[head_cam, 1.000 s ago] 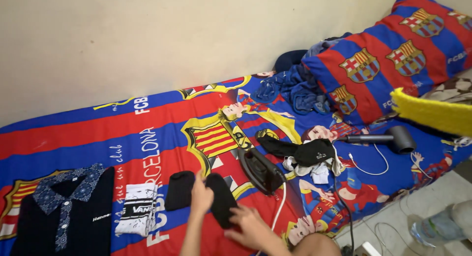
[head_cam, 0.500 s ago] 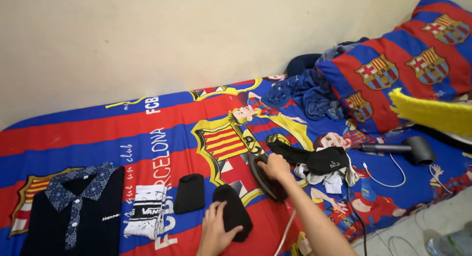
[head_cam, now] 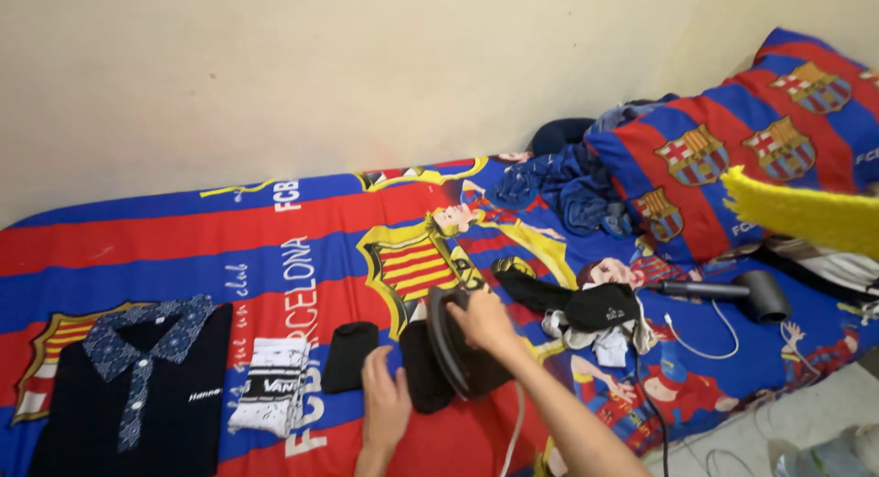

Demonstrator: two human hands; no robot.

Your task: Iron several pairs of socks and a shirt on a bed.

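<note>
Not much in the way of real labels here, just printed marks on fabric. The dark shirt [head_cam: 128,395] lying at the left end of the bed has a small line of white lettering on its chest. Right next to it, the folded white socks [head_cam: 270,385] carry a black band with white lettering across the middle. The black cloth [head_cam: 600,305] on the little pile near the bed's front edge shows a tiny white mark. The bedsheet [head_cam: 183,257] has a big yellow, red and blue crest in the middle, and the striped pillow [head_cam: 732,138] repeats smaller ones.
</note>
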